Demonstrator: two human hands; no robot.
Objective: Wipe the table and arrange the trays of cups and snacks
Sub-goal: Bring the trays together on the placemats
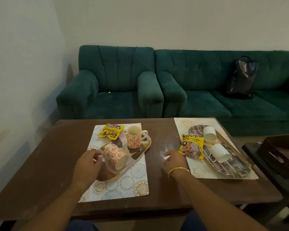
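Thumb on top and fingers curled beneath, the left hand (pixel 88 164) grips the left tray (pixel 140 150) at the tray's 7 o'clock rim; the fingers show dimly through the translucent plastic.

Just at 3 o'clock from that thumb, the tipped floral cup (pixel 115 155) lies on its side on the tray, mouth turned toward 5 o'clock. The upright floral cup (pixel 133 137) stands at the tray's 1 o'clock end, handle pointing to 3 o'clock. The left snack packet (pixel 111 131), yellow, sits at 11 o'clock, half on the tray and half on the left placemat (pixel 123 185) beneath.

The right hand (pixel 173 161), with a gold bangle (pixel 178 170) at the wrist, rests knuckles-up on the bare table (pixel 57 164) between the two mats. Its fingertips are bent down onto a patch of white dust (pixel 163 152); whether they pinch anything I cannot tell.

At 3 o'clock from that hand, the right snack packet (pixel 192 146) overlaps the right tray (pixel 232 169), which lies slantwise from 11 to 5 o'clock on the right placemat (pixel 182 124). The far white cup (pixel 209 134) and near white cup (pixel 219 153) both lie on their sides in it.

Beyond the table at 12 o'clock stand a green armchair (pixel 110 87) and sofa (pixel 207 100), with a dark backpack (pixel 242 77) on the sofa seat. A dark basket (pixel 282 152) sits at 3 o'clock.
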